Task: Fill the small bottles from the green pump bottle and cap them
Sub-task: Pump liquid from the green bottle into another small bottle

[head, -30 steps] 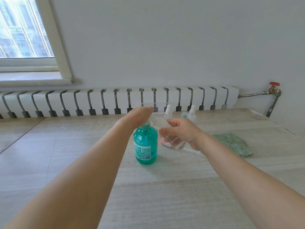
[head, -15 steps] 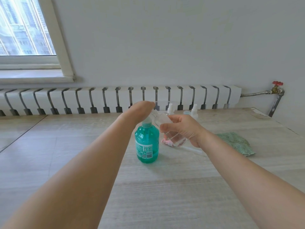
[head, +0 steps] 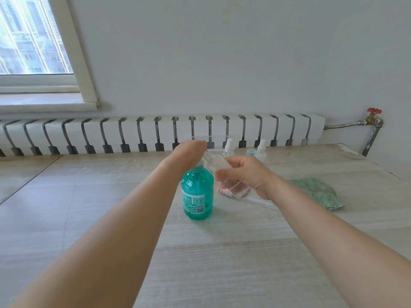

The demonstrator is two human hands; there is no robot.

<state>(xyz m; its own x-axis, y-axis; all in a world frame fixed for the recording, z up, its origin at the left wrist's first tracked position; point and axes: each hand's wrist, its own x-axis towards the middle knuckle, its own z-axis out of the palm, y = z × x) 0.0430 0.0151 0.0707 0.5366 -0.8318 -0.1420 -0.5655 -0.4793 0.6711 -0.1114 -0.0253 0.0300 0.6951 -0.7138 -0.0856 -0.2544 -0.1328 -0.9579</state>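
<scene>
The green pump bottle [head: 196, 196] stands upright on the wooden table [head: 222, 252], about half full. My left hand [head: 189, 152] lies over its pump head and presses on it; the fingers are mostly hidden behind the hand. My right hand [head: 246, 174] grips a small clear bottle [head: 219, 163], tilted with its open neck up against the pump's nozzle. Just behind it, a pink-tipped spray cap [head: 224, 191] with a thin tube lies on the table.
Two small white-capped spray bottles [head: 229, 146] [head: 261, 150] and a small teal-capped bottle [head: 251, 152] stand at the back. A green cloth [head: 318, 192] lies to the right. A white radiator [head: 155, 134] runs along the wall behind the table.
Hardly anything has moved. My left hand stays on the pump head and my right hand keeps the clear bottle at the nozzle; the view has shifted slightly.
</scene>
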